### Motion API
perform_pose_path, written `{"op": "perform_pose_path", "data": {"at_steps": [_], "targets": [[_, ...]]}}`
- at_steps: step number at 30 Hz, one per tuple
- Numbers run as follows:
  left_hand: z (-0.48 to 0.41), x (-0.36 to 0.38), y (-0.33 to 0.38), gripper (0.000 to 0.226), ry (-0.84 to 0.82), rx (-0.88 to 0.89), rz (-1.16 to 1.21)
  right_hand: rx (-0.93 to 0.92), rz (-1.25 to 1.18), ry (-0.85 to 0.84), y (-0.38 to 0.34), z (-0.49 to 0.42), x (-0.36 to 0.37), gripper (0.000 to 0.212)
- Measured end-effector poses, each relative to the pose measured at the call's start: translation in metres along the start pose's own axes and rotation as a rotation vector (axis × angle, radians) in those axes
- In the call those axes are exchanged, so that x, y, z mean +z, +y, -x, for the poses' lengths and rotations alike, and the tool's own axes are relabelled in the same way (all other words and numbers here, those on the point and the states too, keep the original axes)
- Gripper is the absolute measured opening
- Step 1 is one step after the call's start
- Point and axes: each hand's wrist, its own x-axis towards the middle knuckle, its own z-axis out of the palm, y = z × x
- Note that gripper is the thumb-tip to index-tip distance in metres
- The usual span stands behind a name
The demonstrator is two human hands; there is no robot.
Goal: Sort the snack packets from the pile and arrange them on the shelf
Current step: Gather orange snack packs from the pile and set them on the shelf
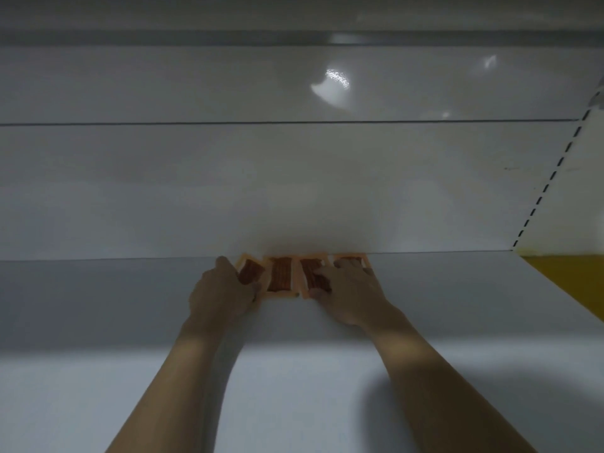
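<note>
Because the light is dim and everything looks a bit blurry, small things are hard to make out. Biggest of all is the shelf (425,289), a flat, smooth, grey-white board that fills the lower half and runs off the left, right and bottom edges. Behind it stands the back wall (294,191), smooth and shiny, with bright spots of light high up and one thin dark line across it. On the right a slotted post (552,178) with a row of little dark holes goes up at a slant, and its top is cut off. Below it sits a yellow panel (568,282), only partly in view. Two bare arms come up from the bottom edge, so the elbows are not seen. The left hand (222,295) has its fingers curled round the left packet (250,271), holding it and hiding its near corner. The right hand (349,295) lies on the third packet (312,274) and the right packet (351,258), its fingers (354,264) spread wide and flat, covering much of both. The second packet (280,274) lies between the hands. All four are flat orange rectangles with a dark red-brown patch in the middle, side by side at the back of the shelf, right against the back wall. Any words on them are too blurry to read.
</note>
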Motion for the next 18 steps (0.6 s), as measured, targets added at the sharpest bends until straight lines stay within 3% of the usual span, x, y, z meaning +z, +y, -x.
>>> {"op": "perform_pose_path", "data": {"at_steps": [4, 7, 11, 18], "targets": [[0.004, 0.000, -0.003, 0.057, 0.016, 0.019, -0.275, -0.013, 0.014, 0.019, 0.002, -0.001, 0.000, 0.053], [0.000, -0.003, -0.007, 0.041, 0.068, 0.156, -0.174, -0.014, 0.017, 0.063, 0.006, -0.001, -0.002, 0.046], [-0.001, -0.003, -0.008, 0.020, -0.104, 0.408, -0.167, 0.013, -0.001, 0.047, 0.013, 0.000, -0.003, 0.043], [-0.003, 0.000, -0.011, 0.028, -0.100, 0.350, -0.369, 0.068, -0.046, 0.023, 0.027, -0.004, -0.003, 0.036]]}}
